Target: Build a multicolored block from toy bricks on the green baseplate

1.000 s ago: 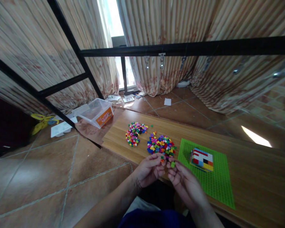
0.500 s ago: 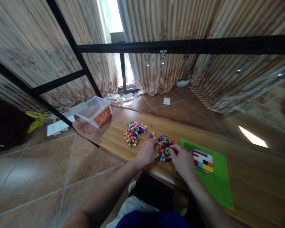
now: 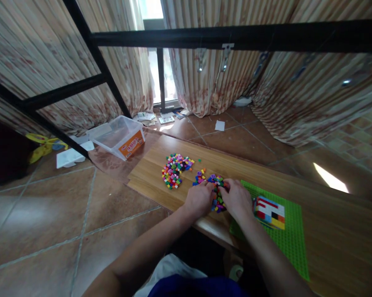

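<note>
Both hands are at a pile of small multicoloured building bricks (image 3: 217, 203) on the wooden bench. From its left side my left hand (image 3: 201, 198) reaches in, fingers bent and together. Across from it my right hand (image 3: 238, 196) has its thumb and fingers drawn together at the pile's right edge. Whatever is between the fingertips of either hand is too small to make out. To the right, a block built of white, red, blue, black, orange and yellow bricks (image 3: 270, 212) stands on a green baseplate (image 3: 292, 239).
A second brick pile (image 3: 173, 175) lies farther left on the bench (image 3: 148, 173), with a few loose bricks between the piles. Beyond the bench's left end stands a clear plastic box (image 3: 111, 138) with an orange label. A black metal frame (image 3: 179, 39) crosses in front of the curtains.
My view has tilted down slightly. My left hand has moved right, farther over the brick pile, and my right hand has shifted a little upward along its edge.
</note>
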The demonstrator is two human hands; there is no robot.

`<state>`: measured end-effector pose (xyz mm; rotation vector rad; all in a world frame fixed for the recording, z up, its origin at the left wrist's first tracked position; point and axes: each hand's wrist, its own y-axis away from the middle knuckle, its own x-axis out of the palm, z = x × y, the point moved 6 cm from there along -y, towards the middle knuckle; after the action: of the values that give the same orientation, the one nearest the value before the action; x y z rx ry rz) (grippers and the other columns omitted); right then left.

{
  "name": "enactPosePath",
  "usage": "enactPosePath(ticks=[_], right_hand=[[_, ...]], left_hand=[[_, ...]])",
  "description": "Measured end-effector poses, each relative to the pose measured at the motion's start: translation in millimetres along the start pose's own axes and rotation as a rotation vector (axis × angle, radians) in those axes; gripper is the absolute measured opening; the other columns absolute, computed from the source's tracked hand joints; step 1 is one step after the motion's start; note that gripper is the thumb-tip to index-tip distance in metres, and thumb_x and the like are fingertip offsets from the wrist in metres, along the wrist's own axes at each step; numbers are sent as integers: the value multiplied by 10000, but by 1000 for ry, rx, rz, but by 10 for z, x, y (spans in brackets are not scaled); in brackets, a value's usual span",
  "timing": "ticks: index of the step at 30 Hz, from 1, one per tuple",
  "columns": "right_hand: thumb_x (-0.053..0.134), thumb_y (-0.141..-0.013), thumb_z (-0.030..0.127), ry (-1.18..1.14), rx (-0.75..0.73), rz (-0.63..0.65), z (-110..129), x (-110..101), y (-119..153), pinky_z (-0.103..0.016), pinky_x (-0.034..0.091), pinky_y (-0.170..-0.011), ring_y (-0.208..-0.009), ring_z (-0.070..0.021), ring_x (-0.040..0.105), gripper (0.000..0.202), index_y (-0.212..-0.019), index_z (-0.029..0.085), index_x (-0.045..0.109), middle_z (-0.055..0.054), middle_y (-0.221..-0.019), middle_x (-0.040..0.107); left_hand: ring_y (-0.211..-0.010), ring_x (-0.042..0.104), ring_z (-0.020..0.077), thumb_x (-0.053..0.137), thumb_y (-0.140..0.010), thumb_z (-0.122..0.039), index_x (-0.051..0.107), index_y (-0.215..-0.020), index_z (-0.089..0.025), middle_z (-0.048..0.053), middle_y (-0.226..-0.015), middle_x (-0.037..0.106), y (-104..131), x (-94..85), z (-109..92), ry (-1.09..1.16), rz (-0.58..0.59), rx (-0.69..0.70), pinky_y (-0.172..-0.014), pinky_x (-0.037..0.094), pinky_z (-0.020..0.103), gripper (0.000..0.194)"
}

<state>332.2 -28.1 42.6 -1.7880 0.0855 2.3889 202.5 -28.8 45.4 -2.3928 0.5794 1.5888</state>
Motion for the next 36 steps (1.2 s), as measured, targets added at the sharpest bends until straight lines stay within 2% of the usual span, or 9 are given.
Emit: enactPosePath(ticks=[6, 11, 16, 19, 22, 25, 32, 36], right_hand=[[508, -891, 286, 20, -18, 9, 63, 22, -43, -314, 431, -721, -836, -203, 623, 181, -930, 191, 657, -86, -946, 648], [471, -912, 272, -131, -141, -71, 190, -210, 161, -327, 454, -738, -868, -214, 628, 200, -997, 190, 633, -80, -989, 660], [476, -900, 269, -405, -239, -84, 285, -457, 436, -335, 472, -776, -883, -206, 642, 194, -991, 217, 639, -52, -980, 686], [513, -884, 327, -635, -147, -54, 230, -458, 541, -334, 491, -785, -869, -196, 650, 197, -976, 225, 654, -44, -962, 699], [554, -857, 419, -910, 13, -14, 140, -334, 635, -336, 519, -760, -833, -195, 658, 279, -1002, 206, 661, -57, -937, 710], [614, -805, 469, -1081, 166, -7, 74, -188, 744, -335, 533, -725, -783, -195, 658, 323, -960, 194, 679, -63, -914, 716], [654, -759, 473, -1158, 334, -123, 37, -20, 980, -322, 528, -659, -711, -194, 647, 304, -842, 182, 690, -60, -804, 711], [683, -724, 481, -1342, 503, -259, -79, 79, 1038, -295, 508, -570, -565, -147, 590, 321, -795, 170, 653, -17, -669, 654]], left_hand=[[-811, 626, 185, 372, -957, -260, 599, -907, -192, 67, -959, 643, 41, -66, 68, 123, -62, -19, -711, 472, 284, 242], [-747, 588, 159, 457, -928, -295, 625, -897, -171, 43, -833, 646, 57, -212, 126, 518, -173, -79, -685, 442, 254, 212], [-584, 505, 107, 534, -875, -336, 631, -825, -150, -6, -675, 575, 82, -146, 31, 1020, -41, -49, -548, 391, 208, 215], [-547, 484, 89, 594, -826, -321, 629, -796, -148, -17, -652, 563, 157, -118, -34, 1177, -31, -83, -529, 385, 198, 178], [-508, 468, 81, 614, -801, -333, 627, -775, -150, -27, -607, 550, 263, -102, -92, 1301, -32, -160, -513, 390, 198, 185], [-507, 487, 89, 630, -783, -332, 639, -748, -150, -18, -588, 571, 381, -58, -154, 1340, -28, -214, -514, 405, 205, 186], [-468, 485, 92, 660, -734, -332, 602, -693, -174, -36, -536, 545, 602, 209, -213, 1400, -174, -389, -460, 397, 204, 173], [-420, 448, 74, 677, -716, -364, 579, -698, -167, -55, -516, 512, 658, 272, -161, 1508, -205, -482, -438, 403, 207, 220]])
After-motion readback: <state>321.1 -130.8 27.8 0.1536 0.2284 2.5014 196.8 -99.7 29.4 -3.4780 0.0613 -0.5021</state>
